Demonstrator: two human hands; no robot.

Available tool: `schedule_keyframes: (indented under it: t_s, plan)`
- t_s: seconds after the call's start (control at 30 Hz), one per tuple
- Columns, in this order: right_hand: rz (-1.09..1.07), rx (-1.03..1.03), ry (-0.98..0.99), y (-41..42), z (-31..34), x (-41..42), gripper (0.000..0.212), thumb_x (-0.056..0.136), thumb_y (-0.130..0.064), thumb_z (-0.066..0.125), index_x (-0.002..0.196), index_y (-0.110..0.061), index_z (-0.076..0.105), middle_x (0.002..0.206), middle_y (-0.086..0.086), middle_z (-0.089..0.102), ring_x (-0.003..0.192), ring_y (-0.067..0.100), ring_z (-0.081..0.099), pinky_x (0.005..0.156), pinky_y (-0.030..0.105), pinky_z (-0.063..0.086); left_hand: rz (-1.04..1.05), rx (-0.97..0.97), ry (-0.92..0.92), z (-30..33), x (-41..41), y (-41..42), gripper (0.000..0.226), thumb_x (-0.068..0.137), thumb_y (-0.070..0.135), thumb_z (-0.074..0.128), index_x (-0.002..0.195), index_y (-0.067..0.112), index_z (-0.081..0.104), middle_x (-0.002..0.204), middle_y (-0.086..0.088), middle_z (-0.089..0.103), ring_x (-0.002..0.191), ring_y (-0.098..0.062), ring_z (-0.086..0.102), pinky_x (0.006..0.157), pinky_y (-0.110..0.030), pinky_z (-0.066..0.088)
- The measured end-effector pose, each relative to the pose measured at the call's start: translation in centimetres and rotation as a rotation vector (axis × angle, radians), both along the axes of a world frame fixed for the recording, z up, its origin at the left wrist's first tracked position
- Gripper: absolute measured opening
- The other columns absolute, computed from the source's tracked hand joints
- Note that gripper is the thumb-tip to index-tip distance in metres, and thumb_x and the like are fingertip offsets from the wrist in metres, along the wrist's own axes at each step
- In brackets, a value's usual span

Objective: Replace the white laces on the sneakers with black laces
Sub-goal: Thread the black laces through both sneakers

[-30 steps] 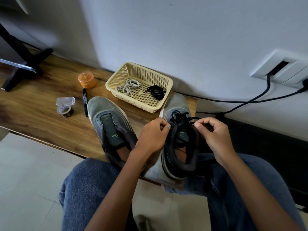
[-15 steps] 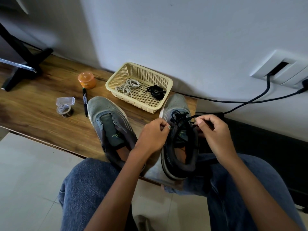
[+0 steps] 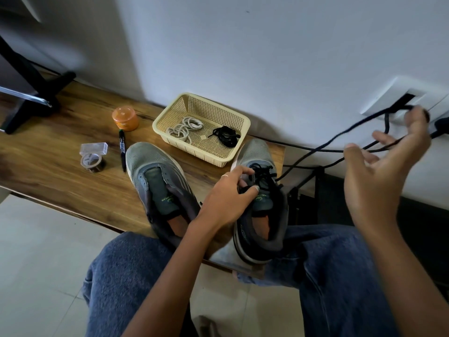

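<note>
Two grey sneakers stand on the wooden table (image 3: 60, 171). The left sneaker (image 3: 155, 171) has no lace. My left hand (image 3: 226, 200) grips the right sneaker (image 3: 255, 152) at its eyelets, where a black lace is partly threaded. My right hand (image 3: 379, 181) is raised far to the right. The black lace (image 3: 340, 135) runs taut from the shoe to its upper fingers, which are blurred, while the other fingers are spread. White laces (image 3: 184, 127) and a coiled spare black lace (image 3: 226, 136) lie in the cream basket (image 3: 204, 103).
An orange jar (image 3: 125, 118), a black marker (image 3: 122, 149), a tape roll (image 3: 92, 161) and a clear box (image 3: 94, 148) sit left of the shoes. A black stand (image 3: 36, 93) is at far left. Power cables (image 3: 315, 149) run from a wall socket (image 3: 413, 96).
My right hand has swung up and far to the right from the shoe, drawing a long length of black lace out through the eyelet. My left hand stays on the sneaker.
</note>
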State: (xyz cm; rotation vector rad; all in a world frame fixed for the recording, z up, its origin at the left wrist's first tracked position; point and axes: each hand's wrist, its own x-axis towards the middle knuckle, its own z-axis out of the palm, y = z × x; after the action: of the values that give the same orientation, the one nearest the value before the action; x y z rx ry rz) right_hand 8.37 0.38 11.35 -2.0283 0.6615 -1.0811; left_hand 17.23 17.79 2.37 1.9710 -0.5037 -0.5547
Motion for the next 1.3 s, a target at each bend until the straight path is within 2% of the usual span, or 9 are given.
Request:
schedule_keyframes:
  t_s: [0.17, 0.33, 0.47, 0.63, 0.8, 0.9, 1.0, 1.13, 1.3]
  plan:
    - [0.084, -0.068, -0.013, 1.2, 2.3, 0.1, 0.072, 0.085, -0.002, 0.047, 0.15, -0.011, 0.018, 0.15, -0.002, 0.023, 0.118, 0.007, 0.047, 0.094, 0.029, 0.045, -0.025, 0.013, -0.006, -0.2, 0.1, 0.0, 0.037, 0.09, 0.036, 0.059, 0.126, 0.037, 0.052, 0.094, 0.005, 0.052, 0.072, -0.005, 0.047, 0.069, -0.025, 0.038]
    - [0.169, -0.063, -0.065, 1.4, 3.3, 0.1, 0.062, 0.089, 0.005, 0.037, 0.148, -0.009, 0.025, 0.151, 0.001, 0.031, 0.118, 0.006, 0.051, 0.091, 0.02, 0.042, -0.012, 0.04, 0.016, -0.1, 0.1, 0.1, 0.037, 0.09, 0.037, 0.059, 0.126, 0.032, 0.051, 0.096, 0.007, 0.052, 0.072, -0.004, 0.046, 0.069, -0.025, 0.037]
    - [0.211, -0.018, -0.143, 1.8, 3.8, 0.2, 0.046, 0.094, 0.0, 0.034, 0.14, -0.006, 0.043, 0.138, 0.006, 0.051, 0.112, 0.009, 0.06, 0.096, 0.022, 0.044, -0.001, 0.038, 0.062, 0.0, 0.2, 0.1, 0.033, 0.09, 0.037, 0.06, 0.12, 0.03, 0.049, 0.097, 0.007, 0.053, 0.078, -0.009, 0.048, 0.074, -0.028, 0.04]
    - [0.279, 0.041, -0.144, 2.8, 3.8, 0.4, 0.032, 0.101, -0.003, 0.035, 0.125, -0.007, 0.056, 0.117, 0.008, 0.063, 0.104, 0.013, 0.066, 0.092, 0.027, 0.05, -0.045, 0.056, 0.074, 0.6, 0.2, 0.5, 0.042, 0.087, 0.035, 0.066, 0.124, 0.027, 0.049, 0.095, 0.01, 0.052, 0.077, -0.007, 0.048, 0.074, -0.026, 0.04]
    - [0.379, 0.166, -0.053, 3.0, 2.5, 0.8, 0.025, 0.102, -0.004, 0.042, 0.122, -0.009, 0.056, 0.11, 0.004, 0.066, 0.095, 0.013, 0.068, 0.082, 0.018, 0.052, -0.004, 0.066, -0.07, 0.9, -0.6, 0.7, 0.043, 0.074, 0.033, 0.08, 0.109, 0.028, 0.055, 0.098, 0.01, 0.058, 0.07, -0.003, 0.05, 0.075, -0.032, 0.051]
    - [0.429, 0.257, 0.064, 2.5, 0.6, 1.1, 0.023, 0.101, -0.011, 0.044, 0.118, -0.011, 0.059, 0.101, -0.002, 0.07, 0.09, 0.013, 0.068, 0.075, 0.018, 0.052, 0.12, 0.056, -0.036, 1.1, -1.3, 0.8, 0.039, 0.068, 0.036, 0.086, 0.092, 0.021, 0.059, 0.085, 0.007, 0.062, 0.073, -0.009, 0.057, 0.074, -0.033, 0.054]
    - [0.47, 0.288, 0.222, 2.2, -1.5, 1.1, 0.022, 0.101, -0.013, 0.046, 0.112, -0.022, 0.062, 0.095, -0.008, 0.073, 0.09, 0.009, 0.068, 0.076, 0.019, 0.053, 0.144, 0.15, -0.024, 1.2, -1.6, 0.9, 0.038, 0.067, 0.044, 0.085, 0.082, 0.022, 0.059, 0.078, 0.008, 0.062, 0.072, -0.007, 0.058, 0.069, -0.029, 0.052]
    - [0.537, 0.287, 0.362, 2.3, -3.7, 1.0, 0.023, 0.1, -0.015, 0.046, 0.114, -0.021, 0.063, 0.095, -0.006, 0.072, 0.091, 0.007, 0.067, 0.079, 0.019, 0.051, 0.121, 0.187, -0.057, 1.3, -1.6, 0.9, 0.037, 0.069, 0.047, 0.082, 0.082, 0.023, 0.057, 0.08, 0.008, 0.063, 0.075, -0.008, 0.058, 0.068, -0.029, 0.049]
    - [0.534, 0.276, 0.413, 2.3, -4.9, 0.8, 0.023, 0.1, -0.014, 0.047, 0.114, -0.02, 0.064, 0.095, -0.001, 0.07, 0.086, 0.006, 0.067, 0.08, 0.019, 0.052, 0.102, 0.194, -0.074, 1.5, -1.7, 0.9, 0.036, 0.071, 0.044, 0.082, 0.085, 0.021, 0.058, 0.083, 0.007, 0.063, 0.076, -0.009, 0.057, 0.071, -0.03, 0.05]
